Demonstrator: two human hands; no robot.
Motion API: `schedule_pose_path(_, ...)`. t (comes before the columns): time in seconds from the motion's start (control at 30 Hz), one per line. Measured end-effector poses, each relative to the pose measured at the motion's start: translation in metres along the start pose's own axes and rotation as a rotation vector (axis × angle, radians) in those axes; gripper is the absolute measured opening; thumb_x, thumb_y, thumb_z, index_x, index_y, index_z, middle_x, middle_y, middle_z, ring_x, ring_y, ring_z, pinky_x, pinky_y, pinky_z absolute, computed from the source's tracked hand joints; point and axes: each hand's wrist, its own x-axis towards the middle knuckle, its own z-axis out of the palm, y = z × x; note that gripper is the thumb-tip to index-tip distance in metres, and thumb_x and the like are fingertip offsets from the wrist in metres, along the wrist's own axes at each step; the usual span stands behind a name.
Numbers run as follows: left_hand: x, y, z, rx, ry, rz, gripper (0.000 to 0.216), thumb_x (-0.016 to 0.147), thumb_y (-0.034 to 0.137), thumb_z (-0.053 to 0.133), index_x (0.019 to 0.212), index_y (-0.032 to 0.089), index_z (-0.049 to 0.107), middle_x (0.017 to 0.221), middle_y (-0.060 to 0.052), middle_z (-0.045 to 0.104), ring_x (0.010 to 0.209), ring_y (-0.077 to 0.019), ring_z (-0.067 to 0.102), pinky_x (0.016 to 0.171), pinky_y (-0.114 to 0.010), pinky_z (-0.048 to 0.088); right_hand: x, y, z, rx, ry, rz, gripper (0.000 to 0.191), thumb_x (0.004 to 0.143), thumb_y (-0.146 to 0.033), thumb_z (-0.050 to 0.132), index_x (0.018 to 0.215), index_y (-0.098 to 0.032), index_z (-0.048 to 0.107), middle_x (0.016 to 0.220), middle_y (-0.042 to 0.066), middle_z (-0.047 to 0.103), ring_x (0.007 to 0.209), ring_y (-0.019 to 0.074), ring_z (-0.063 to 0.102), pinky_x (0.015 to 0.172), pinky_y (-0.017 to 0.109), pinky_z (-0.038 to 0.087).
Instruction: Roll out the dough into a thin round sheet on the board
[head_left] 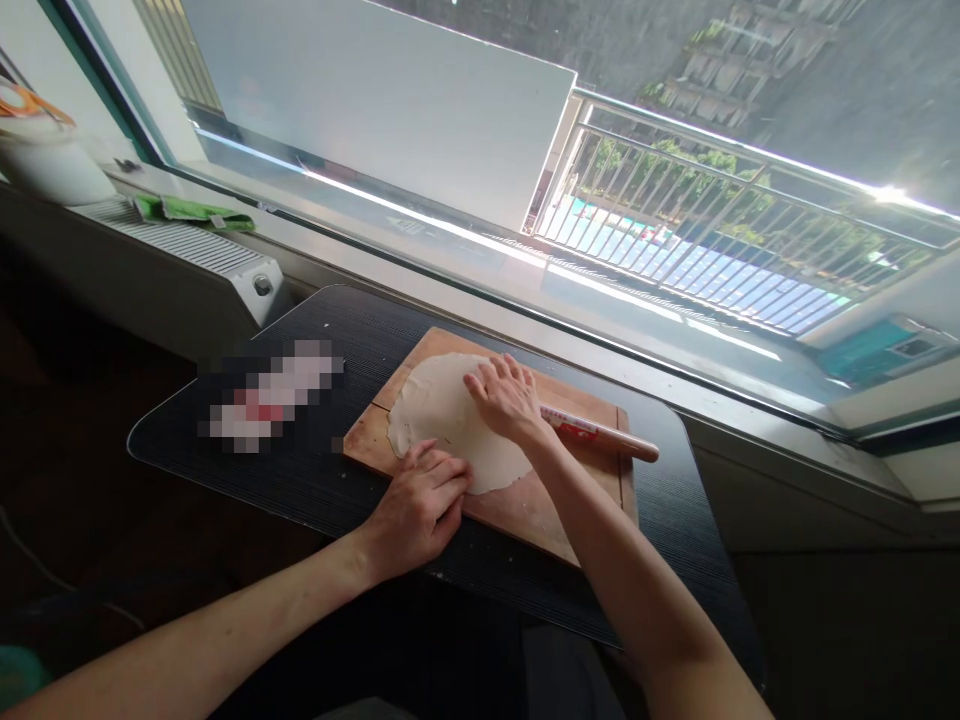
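Note:
A thin, wide round of pale dough (442,395) lies flat on a wooden board (367,430). My left hand (427,500) is at the dough's near edge, its fingers bent together and closed on that edge; the fingertips are partly hidden. Across the far right part of the dough rests my right hand (506,395), palm down and open, fingers stretched out. Just right of that hand, a wooden rolling pin (619,440) with a red printed label lies on the board, its far end hidden behind my hand and wrist.
The board lies on a dark table (360,320) with rounded corners. A blurred-out pale and red item (274,395) is on its left side. Beyond stand a window ledge and a radiator (259,285) with a green cloth (191,211) and a white pot (52,160).

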Motion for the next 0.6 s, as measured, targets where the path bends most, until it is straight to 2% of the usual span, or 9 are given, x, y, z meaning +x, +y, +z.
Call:
schedule_pose_path(0.07,0.0,0.0,0.0,-0.007,-0.007,-0.005,0.025,0.09,0.01,0.053,0.108,0.017,0.068,0.108,-0.006,0.073,0.101,-0.021,0.064,0.109,-0.049,0.038,-0.009,-0.004,0.003,-0.005,0.03,-0.028,0.054,0.104,-0.055,0.024,0.136,-0.024,0.055,0.152,0.007,0.046,0.147,0.0278,0.026,0.118,0.047,0.021)
schedule_pose_path(0.13,0.0,0.0,0.0,-0.008,-0.011,-0.006,0.024,0.09,0.009,0.053,0.107,0.017,0.068,0.108,-0.007,0.073,0.101,-0.0211,0.064,0.11,-0.05,0.037,0.004,0.002,0.001,-0.013,0.037,0.007,0.054,0.105,-0.052,0.023,0.137,-0.024,0.055,0.151,0.008,0.047,0.146,0.0286,0.026,0.118,0.049,0.022)
schedule_pose_path(0.2,-0.001,0.0,0.0,-0.005,-0.005,-0.009,0.025,0.09,0.009,0.053,0.108,0.017,0.068,0.109,-0.007,0.073,0.102,-0.0211,0.064,0.111,-0.05,0.036,0.03,0.014,-0.005,-0.02,-0.016,0.051,0.05,0.104,-0.048,0.026,0.137,-0.025,0.055,0.148,0.011,0.048,0.144,0.0315,0.03,0.115,0.054,0.027)
schedule_pose_path(0.27,-0.001,0.0,0.001,0.0,0.002,-0.012,0.026,0.091,0.009,0.052,0.109,0.017,0.068,0.109,-0.007,0.073,0.102,-0.021,0.064,0.111,-0.05,0.037,0.056,0.027,-0.013,-0.031,-0.107,0.046,0.046,0.101,-0.041,0.039,0.143,-0.029,0.049,0.147,0.013,0.048,0.139,0.0345,0.035,0.109,0.058,0.033)
schedule_pose_path(0.33,-0.002,0.0,0.001,0.004,0.006,-0.014,0.026,0.091,0.01,0.052,0.11,0.018,0.068,0.109,-0.007,0.073,0.101,-0.0211,0.064,0.111,-0.05,0.037,0.066,0.031,-0.018,-0.04,-0.184,0.028,0.052,0.096,-0.034,0.047,0.148,-0.031,0.042,0.146,0.015,0.048,0.135,0.0357,0.04,0.104,0.058,0.038)
schedule_pose_path(0.43,-0.002,0.0,0.001,0.015,-0.005,-0.014,0.026,0.091,0.01,0.052,0.109,0.018,0.068,0.109,-0.007,0.073,0.102,-0.0216,0.064,0.111,-0.05,0.037,0.044,0.02,-0.014,-0.028,-0.182,0.007,0.046,0.101,-0.039,0.035,0.144,-0.028,0.048,0.147,0.014,0.048,0.138,0.0342,0.038,0.107,0.055,0.037)
schedule_pose_path(0.53,0.0,0.001,0.0,0.004,-0.016,-0.008,0.025,0.091,0.01,0.053,0.109,0.018,0.067,0.108,-0.007,0.072,0.101,-0.0215,0.064,0.109,-0.049,0.038,0.01,0.002,-0.004,-0.006,-0.092,-0.037,0.054,0.104,-0.051,0.022,0.142,-0.024,0.05,0.155,0.01,0.042,0.147,0.0303,0.027,0.115,0.052,0.027)
schedule_pose_path(0.6,0.0,0.001,-0.001,-0.005,-0.017,-0.007,0.024,0.09,0.01,0.053,0.107,0.017,0.068,0.107,-0.007,0.073,0.101,-0.0212,0.064,0.109,-0.049,0.038,0.004,-0.001,0.0,-0.011,-0.041,-0.037,0.058,0.104,-0.054,0.021,0.145,-0.022,0.047,0.158,0.009,0.038,0.149,0.0288,0.022,0.118,0.051,0.021)
